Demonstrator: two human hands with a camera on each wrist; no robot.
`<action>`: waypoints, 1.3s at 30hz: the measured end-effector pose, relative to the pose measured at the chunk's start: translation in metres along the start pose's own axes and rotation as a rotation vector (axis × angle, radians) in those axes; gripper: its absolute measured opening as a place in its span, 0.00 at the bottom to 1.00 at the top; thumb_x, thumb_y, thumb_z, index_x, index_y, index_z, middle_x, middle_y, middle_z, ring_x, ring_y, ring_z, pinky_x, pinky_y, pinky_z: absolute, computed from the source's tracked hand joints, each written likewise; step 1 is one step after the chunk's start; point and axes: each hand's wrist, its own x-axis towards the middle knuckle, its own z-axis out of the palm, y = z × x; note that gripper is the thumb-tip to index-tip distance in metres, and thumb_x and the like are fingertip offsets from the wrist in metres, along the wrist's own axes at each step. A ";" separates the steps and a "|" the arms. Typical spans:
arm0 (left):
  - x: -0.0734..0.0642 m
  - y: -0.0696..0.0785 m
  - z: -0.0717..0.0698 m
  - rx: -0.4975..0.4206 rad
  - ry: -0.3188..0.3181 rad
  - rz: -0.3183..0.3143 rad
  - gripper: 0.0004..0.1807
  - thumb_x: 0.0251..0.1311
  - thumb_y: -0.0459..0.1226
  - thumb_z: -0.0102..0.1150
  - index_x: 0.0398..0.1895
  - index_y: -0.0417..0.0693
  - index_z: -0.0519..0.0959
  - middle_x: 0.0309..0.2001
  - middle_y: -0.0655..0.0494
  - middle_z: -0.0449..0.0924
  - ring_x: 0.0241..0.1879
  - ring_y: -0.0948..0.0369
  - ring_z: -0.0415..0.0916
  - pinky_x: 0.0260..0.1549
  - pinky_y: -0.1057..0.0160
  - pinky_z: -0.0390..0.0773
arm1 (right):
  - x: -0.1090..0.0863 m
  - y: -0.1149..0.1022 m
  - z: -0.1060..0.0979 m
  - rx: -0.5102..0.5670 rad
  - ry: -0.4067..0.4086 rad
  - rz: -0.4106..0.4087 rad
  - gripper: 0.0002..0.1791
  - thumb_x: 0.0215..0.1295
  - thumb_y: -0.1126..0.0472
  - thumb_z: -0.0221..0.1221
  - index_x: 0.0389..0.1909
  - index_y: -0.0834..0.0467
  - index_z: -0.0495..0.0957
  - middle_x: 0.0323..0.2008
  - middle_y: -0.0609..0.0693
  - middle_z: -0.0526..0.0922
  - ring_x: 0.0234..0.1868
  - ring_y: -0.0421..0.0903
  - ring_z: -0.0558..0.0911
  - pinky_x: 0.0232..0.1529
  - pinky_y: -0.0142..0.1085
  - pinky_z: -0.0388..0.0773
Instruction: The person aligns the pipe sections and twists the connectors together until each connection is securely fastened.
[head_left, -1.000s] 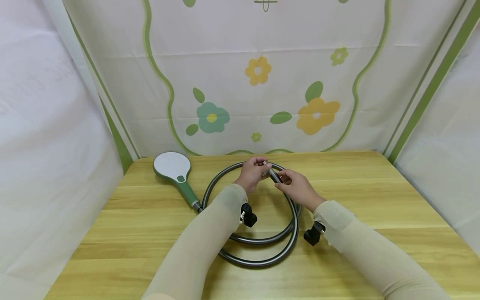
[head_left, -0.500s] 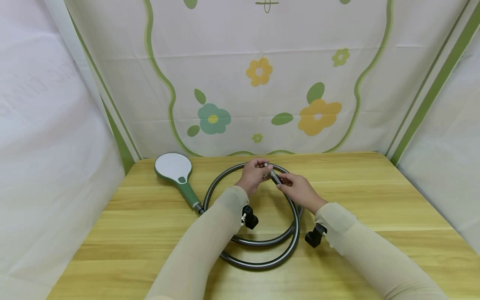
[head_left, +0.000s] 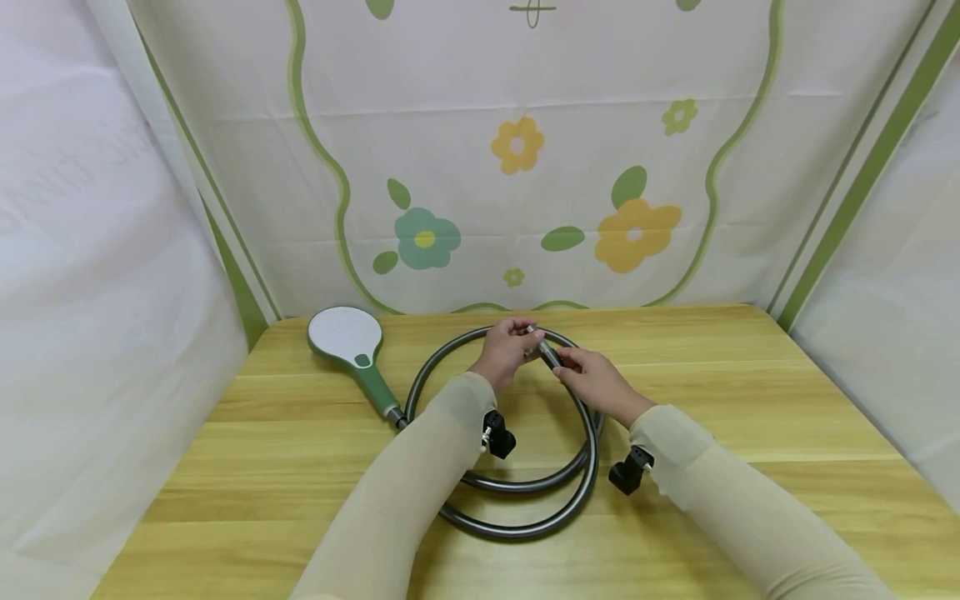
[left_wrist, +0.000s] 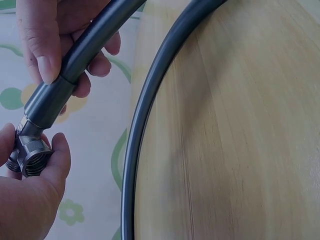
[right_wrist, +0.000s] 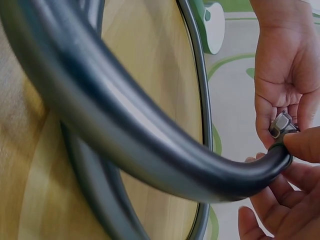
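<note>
Between the thumb and fingers of my left hand (head_left: 502,354) is a small metal fitting (left_wrist: 35,156) with threaded openings. It sits at the end of a dark grey shower hose (head_left: 517,531). Just behind the fitting, my right hand (head_left: 598,383) pinches the hose's dark end sleeve (left_wrist: 49,106). Both hands are raised over the far middle of the table. The rest of the hose lies in loose loops below them. At its other end, a green shower head (head_left: 378,390) with a white face lies at the back left. The left fingers partly cover the fitting.
The wooden table (head_left: 720,517) has a floral cloth (head_left: 465,167) hanging along its back edge. White cloth walls stand at both sides. Small black cameras (head_left: 498,435) are strapped to the wrists, low over the hose loops.
The right fingers have shifted very slightly on the hose end. Both hands keep their hold in the same place, and the shower head and hose loops lie as before.
</note>
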 end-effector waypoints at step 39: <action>0.002 0.000 0.000 0.012 0.000 0.014 0.17 0.65 0.31 0.58 0.56 0.40 0.74 0.45 0.50 0.74 0.42 0.58 0.75 0.48 0.57 0.80 | 0.000 0.006 0.004 0.013 0.102 -0.005 0.28 0.64 0.57 0.63 0.63 0.62 0.69 0.47 0.57 0.78 0.47 0.53 0.79 0.36 0.40 0.80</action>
